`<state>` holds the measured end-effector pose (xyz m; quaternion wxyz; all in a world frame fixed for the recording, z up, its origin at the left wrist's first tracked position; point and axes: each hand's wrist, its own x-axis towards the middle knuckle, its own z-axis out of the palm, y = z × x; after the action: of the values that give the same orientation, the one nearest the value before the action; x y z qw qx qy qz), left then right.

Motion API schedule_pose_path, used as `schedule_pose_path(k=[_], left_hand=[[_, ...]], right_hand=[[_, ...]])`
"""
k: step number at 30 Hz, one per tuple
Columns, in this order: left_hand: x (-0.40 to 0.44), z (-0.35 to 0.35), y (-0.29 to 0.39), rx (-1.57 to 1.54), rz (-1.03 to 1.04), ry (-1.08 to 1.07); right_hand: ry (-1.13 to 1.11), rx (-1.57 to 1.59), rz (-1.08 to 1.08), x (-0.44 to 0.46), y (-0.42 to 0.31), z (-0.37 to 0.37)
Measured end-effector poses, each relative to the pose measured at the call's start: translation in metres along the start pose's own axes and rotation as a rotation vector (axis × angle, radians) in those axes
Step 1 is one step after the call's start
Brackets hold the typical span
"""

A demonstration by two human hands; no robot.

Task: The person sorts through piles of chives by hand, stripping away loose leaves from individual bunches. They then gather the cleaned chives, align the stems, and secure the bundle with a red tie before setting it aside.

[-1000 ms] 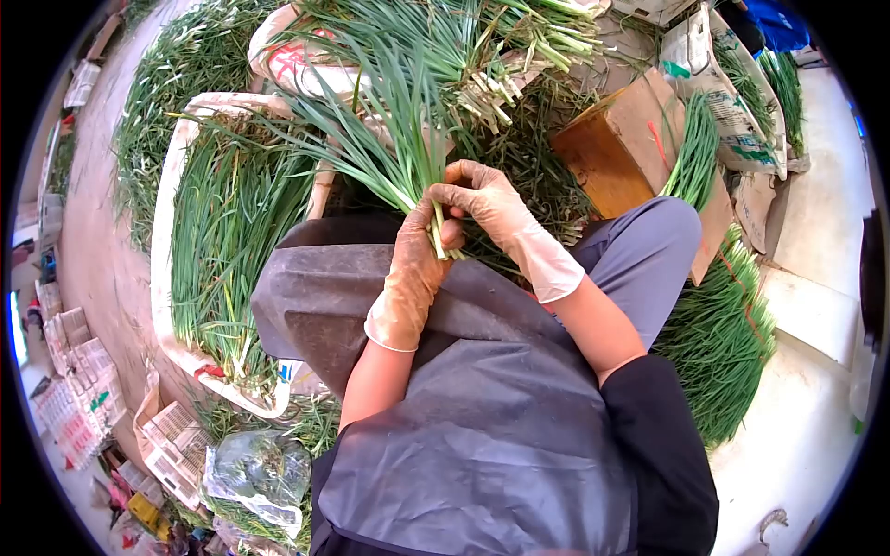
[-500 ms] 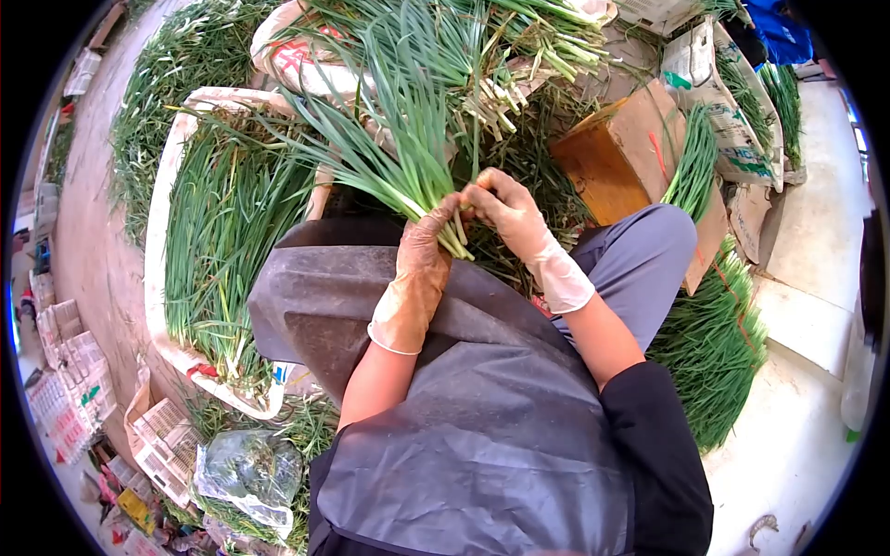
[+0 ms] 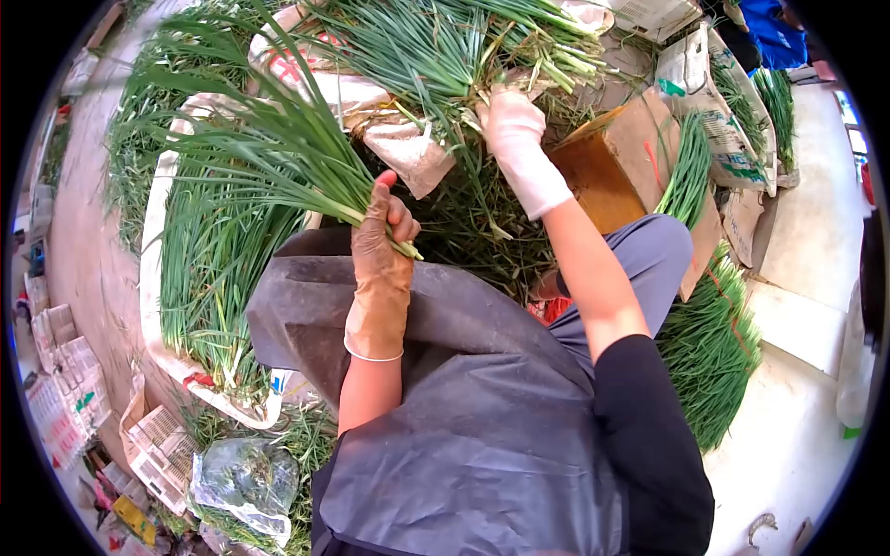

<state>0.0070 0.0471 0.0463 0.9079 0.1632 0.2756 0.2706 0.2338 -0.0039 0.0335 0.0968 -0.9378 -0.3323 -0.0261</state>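
Observation:
My left hand (image 3: 382,227), in a stained translucent glove, is closed around a bunch of green chives (image 3: 320,176). Their pale stem ends poke out below the fist, and the leaves fan to the upper left. At the stem ends of a larger chive pile (image 3: 417,46) is my right hand (image 3: 512,116), gloved too, with its back toward me. Its fingers are mostly hidden, so whether they grip any stems cannot be told. The pile lies over a white sack (image 3: 408,153) with red print.
A white-rimmed container (image 3: 159,250) of chives stands at left. A cardboard box (image 3: 616,153) is beyond my right knee, near a tied chive bundle (image 3: 709,352). Leaf scraps (image 3: 482,241) cover the floor before me. A clear plastic bag (image 3: 246,477) lies lower left; crates (image 3: 742,120) stand upper right.
My left hand has moved left and tilted the chive bunch toward the upper left. My right hand has left the bunch and reached up and forward to the pile.

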Motion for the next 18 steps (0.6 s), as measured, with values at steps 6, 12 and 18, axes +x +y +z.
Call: schedule_pose_path(k=[6, 12, 18], left_hand=[[0.000, 0.004, -0.013, 0.007, -0.016, 0.123], [0.001, -0.001, -0.020, 0.004, 0.032, 0.135], [-0.006, 0.006, -0.032, 0.061, -0.046, 0.165]], right_hand=[[-0.126, 0.348, -0.041, -0.020, 0.005, -0.011], [0.012, 0.916, 0.256, -0.079, 0.007, -0.041], [-0.127, 1.003, -0.131, -0.161, -0.009, -0.062]])
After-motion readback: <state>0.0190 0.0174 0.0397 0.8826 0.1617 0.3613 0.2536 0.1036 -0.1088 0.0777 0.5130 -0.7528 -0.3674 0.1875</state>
